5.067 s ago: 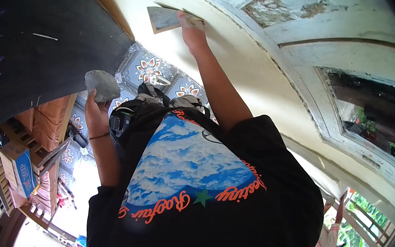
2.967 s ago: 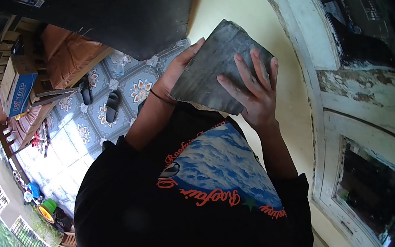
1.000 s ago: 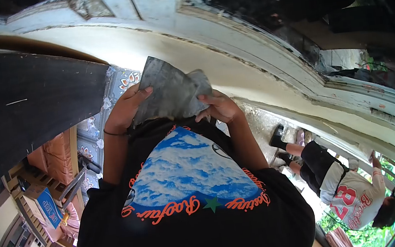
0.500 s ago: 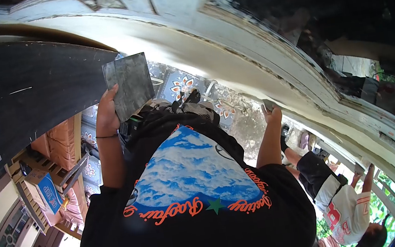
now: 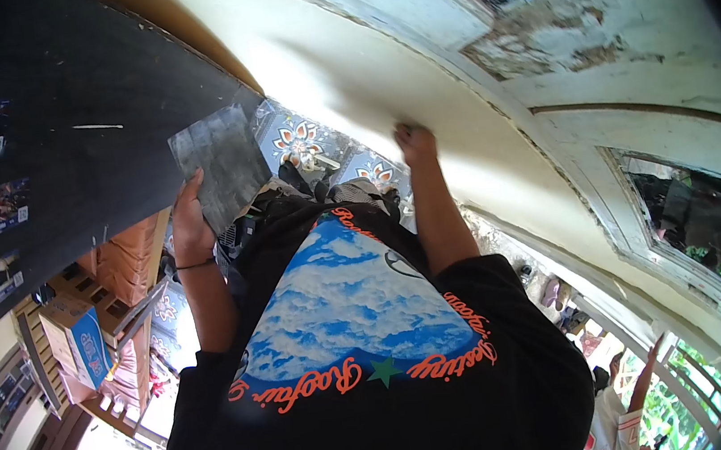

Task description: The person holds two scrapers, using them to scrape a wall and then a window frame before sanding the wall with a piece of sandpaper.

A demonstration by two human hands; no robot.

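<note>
My left hand (image 5: pixel 191 219) grips a flat grey rectangular plate (image 5: pixel 223 165) by its lower left edge, thumb across its face. The plate is in front of a large dark board at the left. My right hand (image 5: pixel 415 142) is raised beside the cream wall (image 5: pixel 495 150), its fingers curled in. Whatever those fingers hold is too small or hidden to make out. Both arms reach out past my black shirt with its blue cloud print.
A dark board (image 5: pixel 53 137) with small pictures stands at the left. Below it are a cardboard box (image 5: pixel 76 341) and brown cushions. Patterned floor tiles (image 5: pixel 296 143) show ahead. Another person's arm (image 5: pixel 643 384) is at the lower right, near a railing; a window frame is at the right.
My right hand has moved left and up beside the wall. The plate is still in my left hand, slightly more tilted. The view has turned, and less of the other person shows.
</note>
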